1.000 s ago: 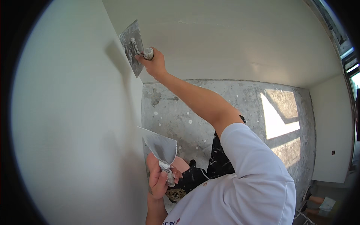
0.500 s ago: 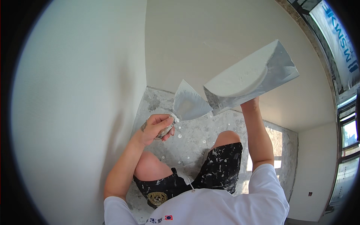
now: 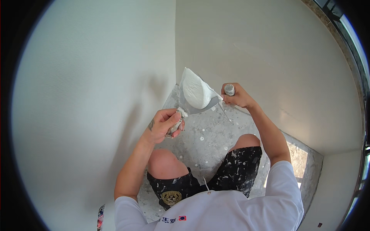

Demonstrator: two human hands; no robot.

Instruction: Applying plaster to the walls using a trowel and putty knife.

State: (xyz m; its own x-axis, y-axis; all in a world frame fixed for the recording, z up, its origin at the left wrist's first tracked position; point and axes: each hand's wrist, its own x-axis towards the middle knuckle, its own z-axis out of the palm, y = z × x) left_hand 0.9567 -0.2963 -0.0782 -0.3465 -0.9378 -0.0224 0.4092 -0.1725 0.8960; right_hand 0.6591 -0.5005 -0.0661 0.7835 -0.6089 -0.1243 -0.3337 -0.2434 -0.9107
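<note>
My left hand [image 3: 165, 125] is closed round the handle of a putty knife [image 3: 189, 108], its flared metal blade pointing away from me. A thick mound of white putty [image 3: 195, 90] covers most of that blade. In my right hand [image 3: 239, 96], closed as well, is the rounded handle of a plastering trowel [image 3: 229, 90]. The trowel's wide blade is turned nearly edge-on and shows only as a thin line, so its faces are mostly hidden. It meets or nearly meets the right edge of the putty knife, at the tip of the putty.
A pale wall [image 3: 96, 77] rises close on my left and joins another wall [image 3: 269, 50] ahead at a corner. The grey concrete floor [image 3: 196, 142] is spotted with white drips. My bent knees are below my hands. Window frames line the far right.
The trowel has swung from lying broad and putty-coated to edge-on, and my right hand has come left toward the putty knife. A mound of putty now sits on the previously thinly coated putty knife.
</note>
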